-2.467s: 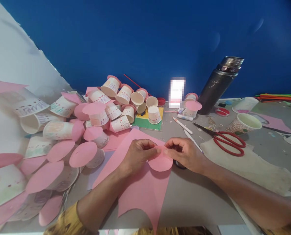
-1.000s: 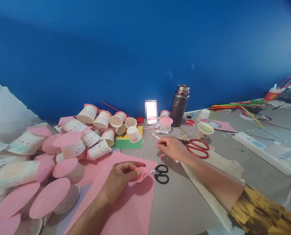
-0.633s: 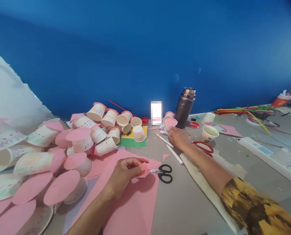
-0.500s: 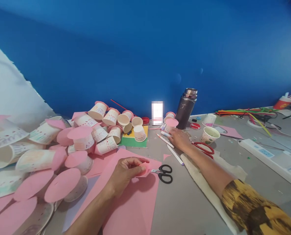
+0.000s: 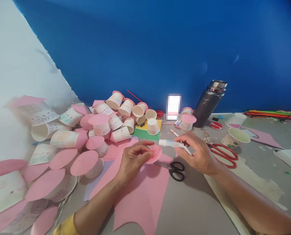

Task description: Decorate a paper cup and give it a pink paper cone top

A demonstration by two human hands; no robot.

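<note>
My left hand (image 5: 135,159) pinches a small round of pink paper (image 5: 156,154) between thumb and fingers. Held out level by my right hand (image 5: 196,152) is a white glue stick (image 5: 168,143) with a blue-marked label, its end close to the paper round but apart from it. Beneath my left hand lies a large pink paper sheet (image 5: 137,202) with a curved cut in its near edge. Black-handled scissors (image 5: 177,171) rest on the table between my hands, blades partly over the sheet.
Paper cups with pink paper tops (image 5: 100,124) are heaped at the left. A dark flask (image 5: 210,104), red-handled scissors (image 5: 225,156), a patterned cup (image 5: 234,137) and a cream cloth (image 5: 253,182) are at the right. A bright phone screen (image 5: 174,106) stands by the blue wall.
My right hand reached to the back of the table, took hold of the glue stick and brought it back beside my left hand. My left hand kept the pink paper round. The view swung.
</note>
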